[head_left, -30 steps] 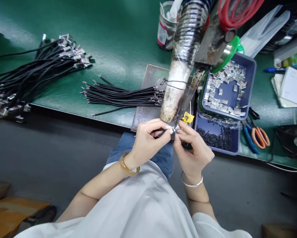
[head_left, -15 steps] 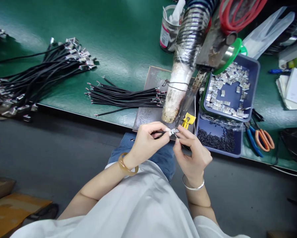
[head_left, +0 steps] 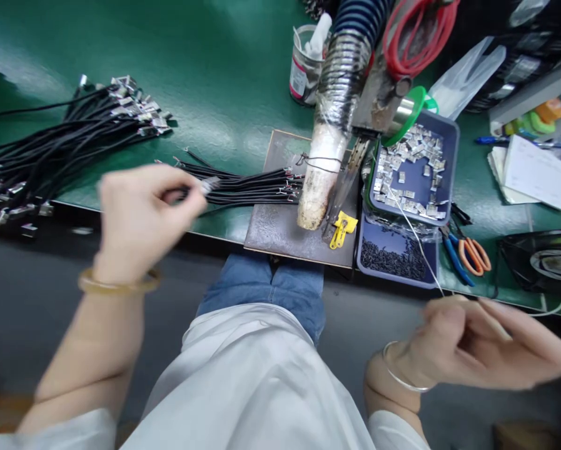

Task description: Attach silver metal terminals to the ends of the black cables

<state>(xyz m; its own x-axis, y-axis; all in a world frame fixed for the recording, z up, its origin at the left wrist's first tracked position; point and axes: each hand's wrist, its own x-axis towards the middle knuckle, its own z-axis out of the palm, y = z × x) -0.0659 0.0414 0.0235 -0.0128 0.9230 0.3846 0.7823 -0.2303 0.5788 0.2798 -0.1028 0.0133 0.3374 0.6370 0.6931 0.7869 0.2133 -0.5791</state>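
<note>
My left hand (head_left: 151,206) is closed in a pinch, blurred, over the bench's front edge on the left. From its fingertips sticks a silver USB connector (head_left: 209,185); the cable behind it is mostly hidden by the hand. Beyond the connector lies a row of black cables (head_left: 256,184) with stripped ends. My right hand (head_left: 481,344) is off the front of the bench at the right. Its thumb and index finger pinch a thin solder wire (head_left: 418,237), which stretches up over the trays; the other fingers are partly extended.
A soldering iron (head_left: 348,181) and a fume hose (head_left: 327,150) hang over a brown board (head_left: 275,228) with a yellow clip (head_left: 343,229). Trays of connectors (head_left: 449,169) and small black pieces (head_left: 393,259) stand beside pliers (head_left: 458,256). A cable pile (head_left: 74,137) lies left.
My hands have parted from the middle. The left has moved left with the connector, and the right has moved right and nearer, drawing the solder wire out. The view has shifted a little.
</note>
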